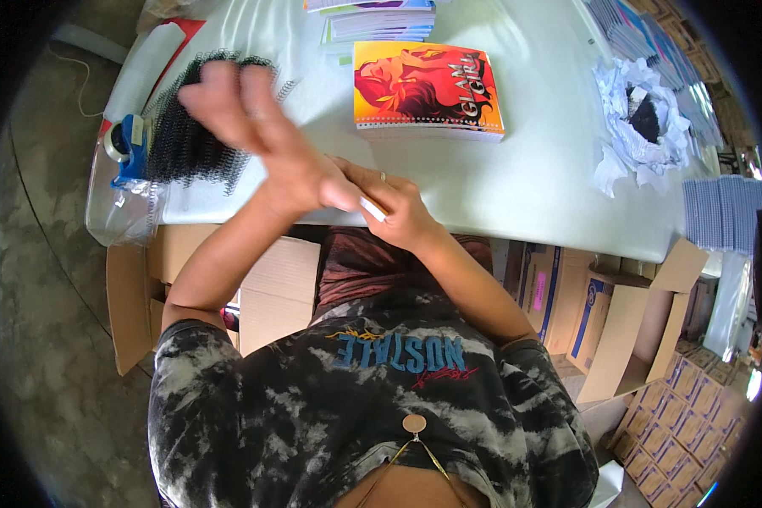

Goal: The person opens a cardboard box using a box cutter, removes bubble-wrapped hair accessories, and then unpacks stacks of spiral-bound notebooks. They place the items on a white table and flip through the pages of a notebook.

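My left hand (254,144) reaches up and left with its fingers stretched apart, blurred, in front of a heap of black spiral binding wires (182,140). Its thumb is beside my right hand (398,207), at the table's near edge. My right hand is closed on a thin white-edged thing with a strip of orange (373,208); most of it is hidden by the hands. Beyond them lies a stack of notebooks (427,89) with red, orange and yellow covers, a row of punched holes along its near edge.
A blue tape dispenser (129,151) stands left of the wires. More notebooks (381,25) are stacked at the far edge. Crumpled white paper (610,118) around something black lies at the right of the pale table (550,178). Open cardboard boxes (618,339) stand below the table's near edge.
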`<state>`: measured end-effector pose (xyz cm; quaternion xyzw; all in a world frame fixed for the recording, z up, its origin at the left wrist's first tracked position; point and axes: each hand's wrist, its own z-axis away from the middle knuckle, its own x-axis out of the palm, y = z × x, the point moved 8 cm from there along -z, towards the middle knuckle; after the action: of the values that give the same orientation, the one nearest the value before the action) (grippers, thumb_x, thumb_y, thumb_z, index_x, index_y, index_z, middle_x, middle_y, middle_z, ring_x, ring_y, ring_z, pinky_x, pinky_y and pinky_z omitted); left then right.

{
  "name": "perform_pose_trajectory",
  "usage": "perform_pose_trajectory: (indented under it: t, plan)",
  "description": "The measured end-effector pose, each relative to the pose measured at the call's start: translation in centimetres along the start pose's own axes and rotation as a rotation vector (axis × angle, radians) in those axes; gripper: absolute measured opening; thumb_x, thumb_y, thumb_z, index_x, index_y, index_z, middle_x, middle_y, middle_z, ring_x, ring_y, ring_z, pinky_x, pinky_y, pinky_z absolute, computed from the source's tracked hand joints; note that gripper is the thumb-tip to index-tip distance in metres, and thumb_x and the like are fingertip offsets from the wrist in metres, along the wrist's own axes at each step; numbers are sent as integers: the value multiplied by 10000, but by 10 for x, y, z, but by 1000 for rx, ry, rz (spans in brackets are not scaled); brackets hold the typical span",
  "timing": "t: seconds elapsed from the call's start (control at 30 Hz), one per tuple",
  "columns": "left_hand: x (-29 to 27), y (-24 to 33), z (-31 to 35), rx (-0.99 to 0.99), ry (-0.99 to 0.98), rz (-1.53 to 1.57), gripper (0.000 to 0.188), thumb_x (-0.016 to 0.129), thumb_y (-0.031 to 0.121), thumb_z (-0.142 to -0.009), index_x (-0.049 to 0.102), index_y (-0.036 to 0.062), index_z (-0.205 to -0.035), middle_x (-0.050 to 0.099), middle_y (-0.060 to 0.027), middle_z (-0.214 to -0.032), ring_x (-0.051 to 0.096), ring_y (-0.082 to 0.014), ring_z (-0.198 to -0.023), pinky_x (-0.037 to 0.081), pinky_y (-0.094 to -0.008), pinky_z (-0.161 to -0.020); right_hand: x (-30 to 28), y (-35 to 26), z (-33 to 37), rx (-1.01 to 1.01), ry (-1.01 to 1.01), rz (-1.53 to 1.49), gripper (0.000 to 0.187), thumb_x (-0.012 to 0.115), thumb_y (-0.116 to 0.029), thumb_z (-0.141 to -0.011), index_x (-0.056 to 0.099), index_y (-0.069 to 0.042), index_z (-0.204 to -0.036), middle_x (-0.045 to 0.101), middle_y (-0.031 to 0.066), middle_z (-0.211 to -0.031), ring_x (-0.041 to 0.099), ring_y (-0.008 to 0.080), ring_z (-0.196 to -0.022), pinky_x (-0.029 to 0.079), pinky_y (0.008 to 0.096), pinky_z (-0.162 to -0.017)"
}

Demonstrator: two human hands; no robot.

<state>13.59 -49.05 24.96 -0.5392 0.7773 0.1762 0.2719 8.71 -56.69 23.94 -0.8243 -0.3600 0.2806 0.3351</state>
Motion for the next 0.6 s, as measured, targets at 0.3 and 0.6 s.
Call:
perform_pose_trajectory:
  t: [0.3,0.6]
  plan:
    - [-4,-15,-40,28,84,-311,1041,325,837,-685,335,27,-1338,157,-286,-1399,82,-423,-1327,-1,-581,-1043,-15,-7,3,-59,-22,41,573,623,-50,-732,464,-60,-1282,572,150,-1179,614,309,-955,496,352,-802]
    - [-21,45,-83,-449,-192,438,846,479,387,-888,-26,-87,-1374,-32,-336,-1413,65,-427,-1338,118,-466,-1075,-33,-73,-14,-218,81,-193,697,530,-285,-854,195,0,-1396,171,229,-1455,120,410,-1347,91,497,-1083]
